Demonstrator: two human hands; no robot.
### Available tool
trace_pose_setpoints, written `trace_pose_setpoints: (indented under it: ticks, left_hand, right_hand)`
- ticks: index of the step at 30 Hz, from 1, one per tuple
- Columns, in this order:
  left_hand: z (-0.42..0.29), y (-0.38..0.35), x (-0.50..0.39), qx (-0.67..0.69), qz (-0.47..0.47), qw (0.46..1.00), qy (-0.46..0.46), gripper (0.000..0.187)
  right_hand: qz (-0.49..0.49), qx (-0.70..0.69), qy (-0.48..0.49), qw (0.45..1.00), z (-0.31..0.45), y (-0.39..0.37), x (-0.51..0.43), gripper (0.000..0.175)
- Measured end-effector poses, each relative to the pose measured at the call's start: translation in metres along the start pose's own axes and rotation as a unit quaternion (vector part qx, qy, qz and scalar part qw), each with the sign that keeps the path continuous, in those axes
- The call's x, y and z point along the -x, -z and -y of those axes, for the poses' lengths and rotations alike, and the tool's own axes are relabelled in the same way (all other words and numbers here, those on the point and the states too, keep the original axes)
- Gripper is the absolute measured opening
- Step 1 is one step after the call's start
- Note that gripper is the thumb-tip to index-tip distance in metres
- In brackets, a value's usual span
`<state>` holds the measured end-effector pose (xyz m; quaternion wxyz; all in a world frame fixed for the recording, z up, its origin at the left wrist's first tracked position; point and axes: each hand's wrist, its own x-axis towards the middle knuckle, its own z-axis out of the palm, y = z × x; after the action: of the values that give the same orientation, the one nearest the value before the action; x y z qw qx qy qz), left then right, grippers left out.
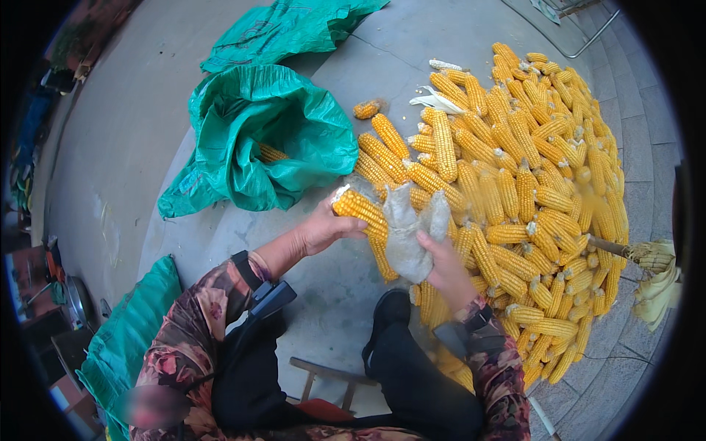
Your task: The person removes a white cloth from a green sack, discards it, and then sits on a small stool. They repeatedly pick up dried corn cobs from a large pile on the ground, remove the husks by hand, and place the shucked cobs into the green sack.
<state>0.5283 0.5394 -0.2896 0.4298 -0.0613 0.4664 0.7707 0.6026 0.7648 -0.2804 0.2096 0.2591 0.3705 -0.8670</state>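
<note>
My left hand (pixel 331 225) is closed around an ear of yellow corn (pixel 361 212), its pale end pointing up and left. A second ear (pixel 381 256) shows just below that one; whether the hand holds it too, I cannot tell. My right hand (pixel 444 264) grips a whitish, worn cloth glove (pixel 405 242), with the thumb pressed on it. The glove touches or nearly touches the held ear. Beyond my left hand lies an open green woven sack (pixel 276 121) with an ear of corn (pixel 273 152) inside. A large heap of husked corn ears (pixel 513 182) spreads on the right.
Another green sack (pixel 270 33) lies flat at the top, and a third (pixel 129 331) stands at lower left. A wooden stool (pixel 331 372) is between my legs. A wooden stick (pixel 606 245) juts from the heap's right side. A metal frame (pixel 593 38) is at upper right.
</note>
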Motion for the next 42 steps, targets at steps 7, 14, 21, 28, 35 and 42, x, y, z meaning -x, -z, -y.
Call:
trace_pose_setpoints:
  ticks: [7,14,21,28,35,42]
  left_hand:
    - [-0.027,0.015,0.023,-0.143,0.071,0.983,0.096,0.039]
    - [0.005,0.032,0.028,-0.263,0.081,0.961,0.012,0.054]
    - [0.002,0.019,0.026,-0.616,-0.05,0.76,-0.203,0.06]
    - [-0.05,0.056,0.002,-0.606,-0.277,0.713,-0.219,0.059]
    - [-0.064,0.115,-0.02,-0.758,-0.379,0.531,-0.021,0.049]
    - [-0.047,0.126,0.013,-0.797,-0.236,0.534,0.155,0.054]
  right_hand:
    - [-0.006,0.269,0.133,0.954,-0.008,-0.014,0.005,0.042]
    - [-0.237,0.392,0.223,0.86,0.033,0.0,-0.016,0.032]
    - [-0.042,0.405,0.239,0.882,0.018,-0.016,-0.014,0.029]
    - [-0.238,0.326,0.176,0.898,0.015,0.016,-0.015,0.03]
    - [-0.12,0.302,0.152,0.933,-0.016,0.018,-0.012,0.032]
    - [-0.122,0.335,0.101,0.929,0.0,0.015,-0.006,0.03]
